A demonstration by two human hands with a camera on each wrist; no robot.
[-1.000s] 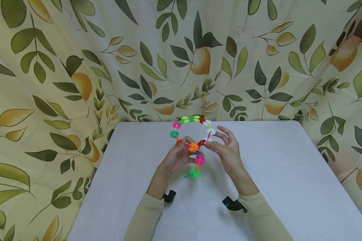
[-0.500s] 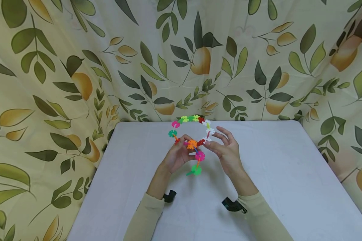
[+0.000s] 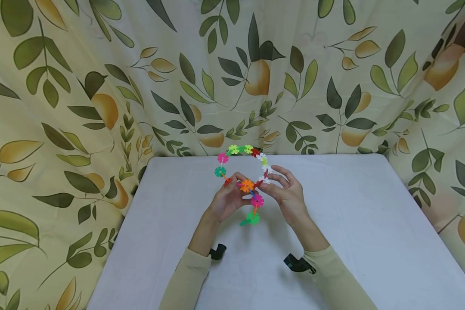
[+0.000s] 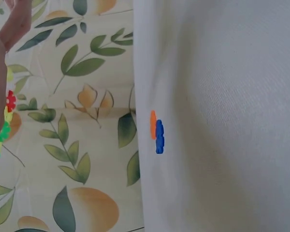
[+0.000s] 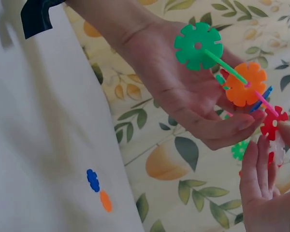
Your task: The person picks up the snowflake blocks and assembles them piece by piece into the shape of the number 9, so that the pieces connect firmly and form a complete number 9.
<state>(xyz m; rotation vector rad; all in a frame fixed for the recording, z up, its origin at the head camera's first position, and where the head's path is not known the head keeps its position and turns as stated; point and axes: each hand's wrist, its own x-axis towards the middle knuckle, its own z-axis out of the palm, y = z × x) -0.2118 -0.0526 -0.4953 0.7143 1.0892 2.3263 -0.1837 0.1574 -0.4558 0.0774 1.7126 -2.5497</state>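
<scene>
A chain of colourful snowflake discs, joined by their slots, forms a ring with a short tail, held above the table. My left hand (image 3: 226,202) grips the ring's near side by the orange disc (image 3: 246,186). The thumb and fingers of my right hand (image 3: 288,193) pinch the ring at its red and white discs (image 3: 264,178). From the orange disc the tail hangs through a pink disc (image 3: 257,200) to a green disc (image 3: 253,218). In the right wrist view, a green disc (image 5: 198,46) stands nearest the camera. Fingers partly hide the pinched discs.
A loose blue disc (image 5: 93,180) and a loose orange disc (image 5: 106,201) lie side by side on the white tabletop (image 3: 356,224). A leaf-patterned curtain (image 3: 232,77) hangs behind the table. Both wrists wear black cameras.
My right hand has shifted slightly left, bringing its fingers further onto the white and red discs. The ring has moved a little up and left. My left hand has barely moved.
</scene>
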